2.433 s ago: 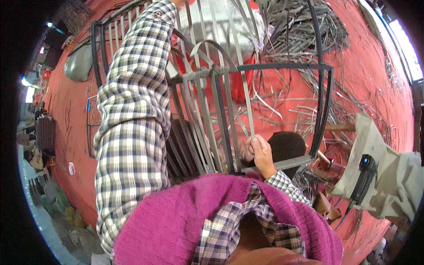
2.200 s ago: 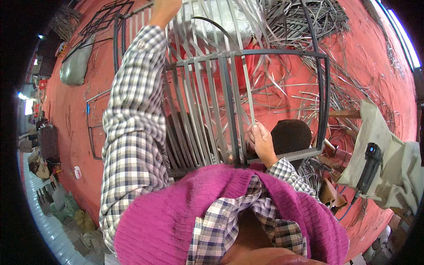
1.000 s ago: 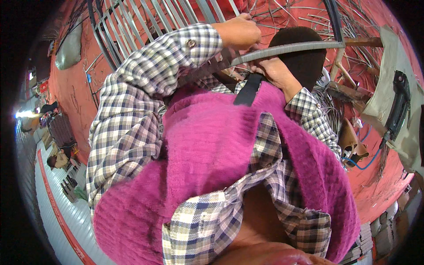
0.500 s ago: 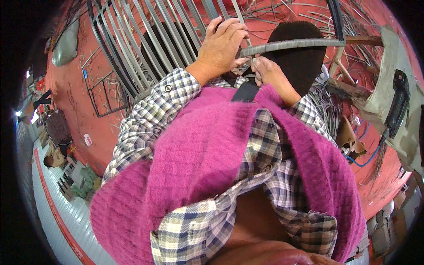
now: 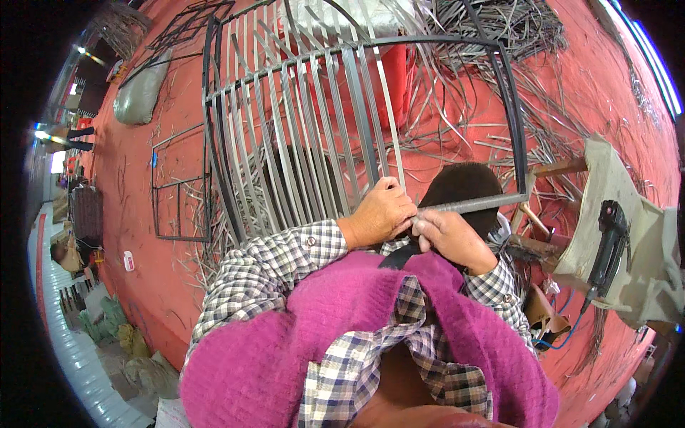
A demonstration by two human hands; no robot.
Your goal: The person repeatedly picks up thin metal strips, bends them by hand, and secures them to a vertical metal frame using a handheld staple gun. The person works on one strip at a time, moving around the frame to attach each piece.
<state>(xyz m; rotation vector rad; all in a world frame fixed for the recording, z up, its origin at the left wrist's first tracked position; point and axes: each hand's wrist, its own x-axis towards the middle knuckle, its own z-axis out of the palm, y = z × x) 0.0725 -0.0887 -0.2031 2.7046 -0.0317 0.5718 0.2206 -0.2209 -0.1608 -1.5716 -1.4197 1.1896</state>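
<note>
A dark metal frame stands in front of me, with many flat grey strips running side by side across its left part. Its near bar is wrapped in grey strip right of my hands. My left hand is closed at the near bar, fingers curled at the lower end of a pale flat strip. Close beside it, my right hand is closed in a pinch at the end of the wrapped part. What lies between its fingers is hidden.
Loose grey strips lie heaped at the far right on the red floor. A black-handled power tool rests on a cloth-covered stand at right. Another dark frame lies at left. A red stool stands beyond the strips.
The view has tilted, so hands and frame sit lower in the picture. My left hand's raised, spread fingers have curled in at the near bar, closer to my right hand.
</note>
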